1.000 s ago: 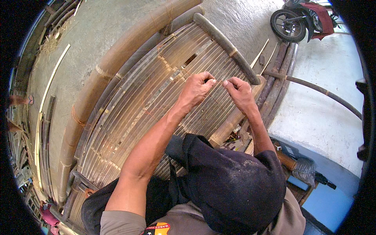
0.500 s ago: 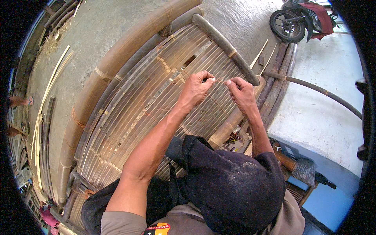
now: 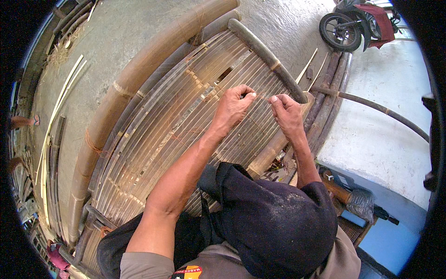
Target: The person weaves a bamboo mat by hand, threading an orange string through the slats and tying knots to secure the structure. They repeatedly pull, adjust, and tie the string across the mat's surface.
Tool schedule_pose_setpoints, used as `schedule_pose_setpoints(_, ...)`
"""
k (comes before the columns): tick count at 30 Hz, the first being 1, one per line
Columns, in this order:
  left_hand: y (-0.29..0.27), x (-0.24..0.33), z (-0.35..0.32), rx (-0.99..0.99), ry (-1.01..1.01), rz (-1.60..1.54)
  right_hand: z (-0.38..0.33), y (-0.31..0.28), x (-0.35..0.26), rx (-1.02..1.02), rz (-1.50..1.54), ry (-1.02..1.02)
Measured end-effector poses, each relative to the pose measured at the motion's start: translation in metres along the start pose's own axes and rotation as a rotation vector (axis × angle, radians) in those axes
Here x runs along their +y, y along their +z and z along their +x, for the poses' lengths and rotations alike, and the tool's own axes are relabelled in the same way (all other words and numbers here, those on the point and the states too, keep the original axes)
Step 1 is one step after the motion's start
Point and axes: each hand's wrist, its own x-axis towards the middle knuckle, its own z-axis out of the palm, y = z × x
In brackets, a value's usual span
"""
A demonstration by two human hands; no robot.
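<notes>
My left hand (image 3: 234, 107) is closed, with thumb and forefinger pinched together above the bamboo slats. A short gap to its right, my right hand (image 3: 285, 114) makes a similar pinch. What the fingertips hold is too fine to make out. Under both hands lies a bench seat (image 3: 153, 135) of long, narrow bamboo slats. Thin orange strings (image 3: 176, 136) lie across the slats. A dark bamboo pole (image 3: 265, 56) closes the seat's far end, and a thick bamboo pole (image 3: 134, 74) runs along its left side.
Pale split bamboo strips (image 3: 58, 111) lie on the concrete floor (image 3: 107, 42) at left. A motorcycle (image 3: 355, 25) stands at the far right. Bamboo poles (image 3: 327, 93) run beside the white wall (image 3: 376, 93). Black cloth (image 3: 278, 214) fills the near middle. Another person (image 3: 56, 255) is at lower left.
Both hands keep their pinch. My right hand has shifted very slightly to the right, widening the gap a little. At the far left, another person's legs have moved.
</notes>
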Motion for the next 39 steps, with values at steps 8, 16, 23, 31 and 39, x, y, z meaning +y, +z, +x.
schedule_pose_setpoints(8, 0.004, 0.012, 0.001, 0.005, 0.129, 0.071, 0.000, -0.007, -0.014, 0.061, -0.156, -0.073)
schedule_pose_setpoints(16, 0.004, 0.023, 0.000, -0.023, 0.122, 0.100, 0.003, -0.010, -0.029, 0.063, -0.231, -0.157)
schedule_pose_setpoints(23, 0.005, 0.020, 0.003, -0.040, 0.192, 0.111, 0.005, -0.011, -0.029, 0.045, -0.247, -0.172)
schedule_pose_setpoints(31, 0.008, 0.015, 0.005, -0.044, 0.187, 0.086, 0.005, -0.020, -0.034, 0.108, -0.155, -0.140)
schedule_pose_setpoints(39, 0.009, 0.014, 0.007, -0.047, 0.187, 0.134, 0.003, -0.025, -0.039, 0.060, -0.570, -0.745)
